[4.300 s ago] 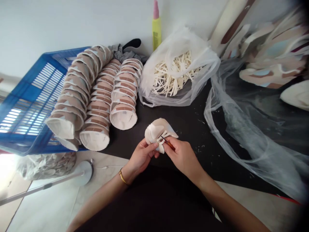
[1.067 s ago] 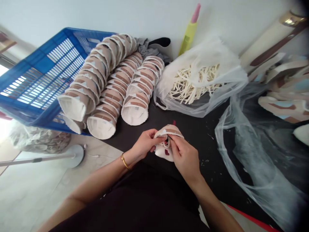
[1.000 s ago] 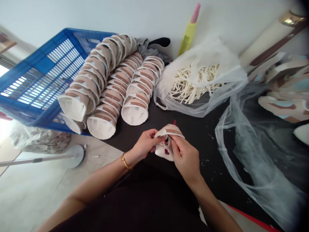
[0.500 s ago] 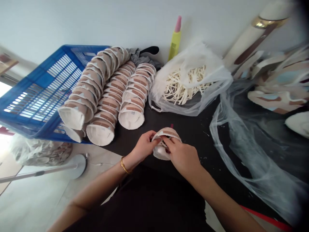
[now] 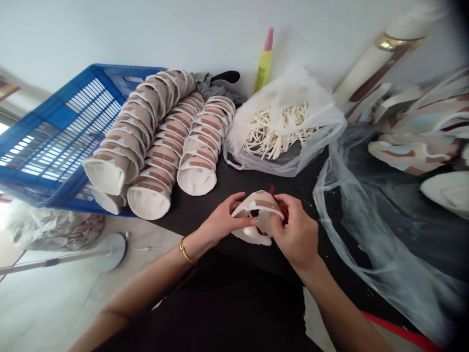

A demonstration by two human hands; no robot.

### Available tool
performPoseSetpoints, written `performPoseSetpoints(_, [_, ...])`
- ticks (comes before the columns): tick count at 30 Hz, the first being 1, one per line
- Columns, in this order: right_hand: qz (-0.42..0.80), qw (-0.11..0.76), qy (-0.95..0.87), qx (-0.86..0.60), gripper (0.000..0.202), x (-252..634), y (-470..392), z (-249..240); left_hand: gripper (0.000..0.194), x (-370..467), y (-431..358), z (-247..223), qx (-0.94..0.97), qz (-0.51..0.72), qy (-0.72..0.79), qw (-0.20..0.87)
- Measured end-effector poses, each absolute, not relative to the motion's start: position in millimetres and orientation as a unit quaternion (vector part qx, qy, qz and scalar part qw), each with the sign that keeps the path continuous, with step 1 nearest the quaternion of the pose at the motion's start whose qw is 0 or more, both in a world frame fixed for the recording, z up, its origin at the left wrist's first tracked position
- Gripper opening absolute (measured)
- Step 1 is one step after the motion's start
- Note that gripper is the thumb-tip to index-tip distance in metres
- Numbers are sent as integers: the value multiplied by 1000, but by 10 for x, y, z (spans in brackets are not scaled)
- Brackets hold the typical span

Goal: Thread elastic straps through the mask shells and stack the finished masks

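Observation:
Both hands are on a beige and brown sewn fabric piece (image 5: 259,199) with a white lining, shaped like a shoe upper, above the black table. My left hand (image 5: 222,220) grips its left edge, the thumb inside the opening and the fingers around the outside. On the other side, my right hand (image 5: 297,232) pinches the right edge between thumb and bent fingers. A small dark red bit (image 5: 271,189) shows behind the piece. Part of the opening is covered by my fingers.
Nested rows of similar pieces (image 5: 198,168) lie to the left, beside and over a blue crate (image 5: 40,193). Ahead is a clear bag (image 5: 289,168) of cream strips. A yellow bottle (image 5: 263,71) with a pink cap stands by the wall. Plastic sheeting (image 5: 351,225) spreads right.
My right hand has come out of the opening and moved to the right edge, now pinching it. My left thumb reaches further inside. The piece is spread wider.

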State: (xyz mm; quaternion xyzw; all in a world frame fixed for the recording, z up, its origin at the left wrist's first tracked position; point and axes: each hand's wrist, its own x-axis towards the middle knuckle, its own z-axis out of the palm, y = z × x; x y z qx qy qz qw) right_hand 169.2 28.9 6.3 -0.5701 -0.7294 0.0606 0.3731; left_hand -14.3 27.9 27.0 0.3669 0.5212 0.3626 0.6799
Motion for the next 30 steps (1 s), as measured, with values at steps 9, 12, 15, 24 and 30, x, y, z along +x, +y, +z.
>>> performPoseSetpoints(9, [236, 385, -650, -611, 19, 1707, 476, 263, 24, 174, 158, 219, 254, 414, 520, 703])
performPoseSetpoints(12, [273, 361, -656, -604, 16, 1734, 575, 189, 18, 184, 157, 198, 238, 446, 497, 706])
performPoseSetpoints(15, [259, 376, -680, -574, 17, 1744, 543, 163, 24, 160, 162, 190, 235, 451, 472, 720])
performPoseSetpoints(24, [174, 367, -740, -536, 11, 1753, 3, 326, 29, 154, 192, -10, 344, 457, 574, 585])
performPoseSetpoints(30, [167, 312, -695, -625, 23, 1507, 61, 106, 13, 186, 126, 41, 482, 402, 615, 477])
